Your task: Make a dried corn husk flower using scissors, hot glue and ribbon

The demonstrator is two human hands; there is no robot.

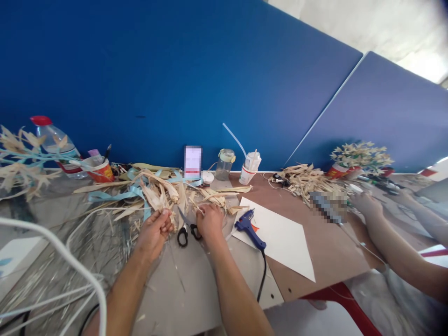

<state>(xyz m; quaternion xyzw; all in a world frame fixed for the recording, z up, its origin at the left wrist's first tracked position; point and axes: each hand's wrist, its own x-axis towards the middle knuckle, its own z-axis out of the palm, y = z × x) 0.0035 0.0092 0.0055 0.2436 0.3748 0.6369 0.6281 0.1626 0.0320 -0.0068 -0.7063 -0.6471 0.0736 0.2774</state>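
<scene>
Left hand (158,228) at near edge of dried husks (156,198), thumb and fingers pinched together; anything caught between, too small to tell. Right hand (210,221) further along, fingers curled, partly hidden; hold, can't tell. Husk heap just beyond both, long axis sideways across counter (171,294). Scissors (186,222) between hands, right nearer: handles towards person, blades pointing away, slightly left.
</scene>
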